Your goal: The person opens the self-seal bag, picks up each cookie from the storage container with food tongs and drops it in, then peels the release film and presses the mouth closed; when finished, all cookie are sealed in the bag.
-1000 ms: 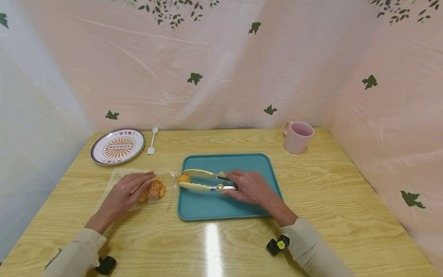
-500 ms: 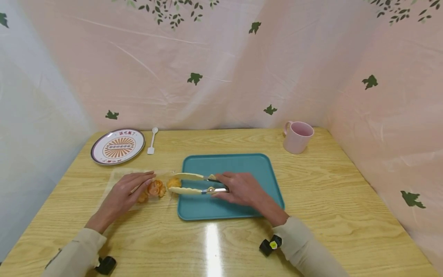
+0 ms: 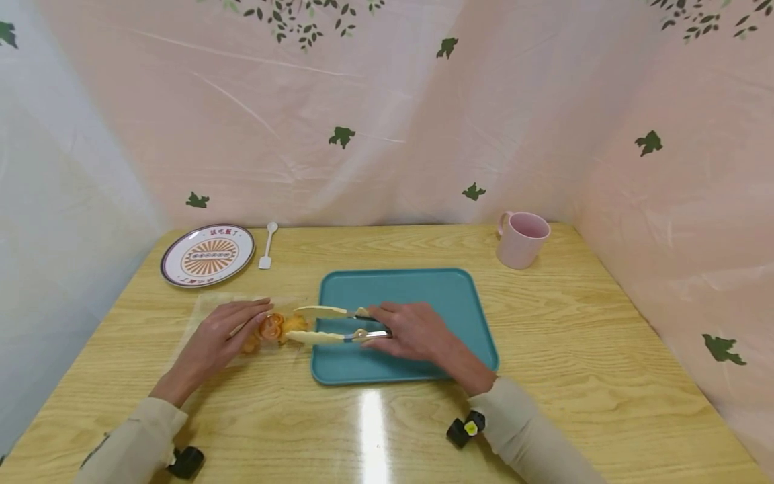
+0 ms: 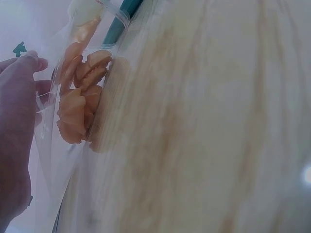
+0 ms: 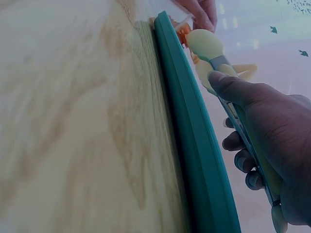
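My left hand (image 3: 218,334) pinches the upper film of a clear plastic bag (image 4: 46,145) that lies on the table left of the tray. Several orange, ruffled, flower-like pieces (image 3: 270,328) show inside the bag near my fingertips. My right hand (image 3: 412,331) grips the handles of metal tongs (image 3: 320,337) with cream-coloured tips. Between those tips sits a rounder orange piece (image 3: 296,324), at the bag's mouth and right beside the pieces inside. The tongs reach across the left rim of a teal tray (image 3: 417,286).
A patterned plate (image 3: 208,255) stands at the back left, with a small white spoon-like utensil (image 3: 268,245) beside it. At the back right is a pink mug (image 3: 523,240). A pale curtain (image 3: 387,101) closes off the back and sides of the wooden table (image 3: 574,323).
My right hand has moved left, carrying the orange piece in the tongs from over the tray's left edge into the bag's mouth. The left hand has stayed in place.
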Demonstrator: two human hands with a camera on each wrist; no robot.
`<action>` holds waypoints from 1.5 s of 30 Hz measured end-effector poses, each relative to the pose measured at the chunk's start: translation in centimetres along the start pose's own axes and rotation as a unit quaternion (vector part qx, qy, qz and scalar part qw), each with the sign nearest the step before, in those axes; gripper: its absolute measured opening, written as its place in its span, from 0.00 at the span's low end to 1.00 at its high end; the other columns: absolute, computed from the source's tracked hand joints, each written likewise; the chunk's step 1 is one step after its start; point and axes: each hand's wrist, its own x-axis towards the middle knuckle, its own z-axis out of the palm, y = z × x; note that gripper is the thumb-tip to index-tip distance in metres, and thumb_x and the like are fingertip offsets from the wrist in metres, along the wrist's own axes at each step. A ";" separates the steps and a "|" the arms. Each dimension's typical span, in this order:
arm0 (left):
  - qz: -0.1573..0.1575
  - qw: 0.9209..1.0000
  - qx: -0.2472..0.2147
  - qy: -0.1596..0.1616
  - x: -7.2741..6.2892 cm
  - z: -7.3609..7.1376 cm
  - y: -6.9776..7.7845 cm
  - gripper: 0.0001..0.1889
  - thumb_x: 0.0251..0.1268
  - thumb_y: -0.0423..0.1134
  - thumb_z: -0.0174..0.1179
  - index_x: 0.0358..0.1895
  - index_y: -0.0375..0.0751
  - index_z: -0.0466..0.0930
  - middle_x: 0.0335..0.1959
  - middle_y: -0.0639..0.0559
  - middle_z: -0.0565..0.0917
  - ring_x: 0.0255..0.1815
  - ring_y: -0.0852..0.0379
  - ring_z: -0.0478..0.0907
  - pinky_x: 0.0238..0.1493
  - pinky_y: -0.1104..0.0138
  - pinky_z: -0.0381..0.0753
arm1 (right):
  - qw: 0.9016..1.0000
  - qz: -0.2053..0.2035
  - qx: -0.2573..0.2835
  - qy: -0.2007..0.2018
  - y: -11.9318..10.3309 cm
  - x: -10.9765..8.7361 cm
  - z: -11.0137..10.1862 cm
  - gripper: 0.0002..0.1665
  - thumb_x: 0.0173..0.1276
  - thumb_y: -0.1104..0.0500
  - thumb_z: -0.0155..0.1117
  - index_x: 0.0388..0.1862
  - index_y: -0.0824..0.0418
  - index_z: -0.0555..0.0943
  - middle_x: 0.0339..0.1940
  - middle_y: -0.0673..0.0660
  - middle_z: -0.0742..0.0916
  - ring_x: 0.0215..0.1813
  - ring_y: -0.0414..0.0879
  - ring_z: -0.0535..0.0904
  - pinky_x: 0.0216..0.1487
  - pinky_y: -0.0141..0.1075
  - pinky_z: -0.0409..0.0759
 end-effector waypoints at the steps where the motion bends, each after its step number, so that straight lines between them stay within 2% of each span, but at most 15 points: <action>1: -0.001 1.000 0.000 -0.001 0.0 0.0 0.0 0.19 0.63 0.22 0.67 0.57 0.35 0.86 0.58 0.43 0.86 0.55 0.42 0.82 0.70 0.77 0.61 | 1.000 0.001 0.003 0.000 0.0 0.1 0.0 0.30 0.64 0.38 0.75 0.53 0.58 0.85 0.31 0.48 0.84 0.20 0.38 0.73 0.17 0.32 0.71; 10: -0.004 1.000 0.004 -0.004 0.0 -0.1 0.2 0.19 0.64 0.23 0.67 0.58 0.37 0.86 0.58 0.44 0.86 0.55 0.42 0.83 0.68 0.71 0.68 | 1.000 0.004 0.018 -0.003 -0.2 0.7 0.4 0.28 0.65 0.38 0.75 0.52 0.57 0.84 0.29 0.47 0.82 0.19 0.37 0.71 0.16 0.32 0.68; 19: -0.002 1.000 -0.005 0.001 0.0 -0.1 0.2 0.21 0.61 0.21 0.68 0.58 0.36 0.86 0.58 0.44 0.86 0.56 0.42 0.83 0.69 0.78 0.60 | 1.000 0.015 0.018 -0.016 -0.5 1.3 0.7 0.28 0.66 0.37 0.73 0.53 0.56 0.85 0.28 0.46 0.81 0.19 0.37 0.70 0.16 0.32 0.67; 28: -0.003 1.000 0.003 0.001 0.0 0.0 0.2 0.22 0.59 0.21 0.69 0.58 0.36 0.86 0.58 0.44 0.86 0.55 0.42 0.83 0.68 0.76 0.64 | 0.999 0.021 0.025 -0.015 -0.8 1.8 0.9 0.29 0.66 0.37 0.73 0.54 0.56 0.85 0.28 0.47 0.81 0.20 0.38 0.72 0.17 0.33 0.69; 35: -0.004 1.000 0.002 -0.001 0.0 -0.1 0.2 0.21 0.59 0.21 0.69 0.57 0.36 0.86 0.58 0.43 0.86 0.55 0.42 0.82 0.69 0.78 0.62 | 0.999 0.027 0.036 -0.020 -0.9 2.0 1.1 0.29 0.66 0.36 0.72 0.55 0.55 0.85 0.29 0.47 0.82 0.21 0.38 0.73 0.18 0.34 0.71; 41: -0.011 1.000 0.009 -0.002 0.0 0.0 0.3 0.21 0.60 0.22 0.69 0.57 0.36 0.86 0.57 0.44 0.87 0.55 0.42 0.83 0.67 0.73 0.68 | 0.999 0.024 0.037 -0.020 -1.0 2.2 1.2 0.28 0.66 0.37 0.73 0.54 0.55 0.84 0.30 0.47 0.82 0.22 0.40 0.75 0.18 0.36 0.72; 45: -0.016 1.000 0.009 -0.005 0.1 0.0 0.4 0.21 0.60 0.22 0.69 0.57 0.36 0.86 0.58 0.44 0.86 0.55 0.43 0.83 0.68 0.75 0.66 | 0.999 0.025 0.035 -0.026 -1.1 2.4 1.2 0.28 0.67 0.36 0.72 0.54 0.55 0.84 0.30 0.47 0.82 0.22 0.40 0.74 0.18 0.35 0.71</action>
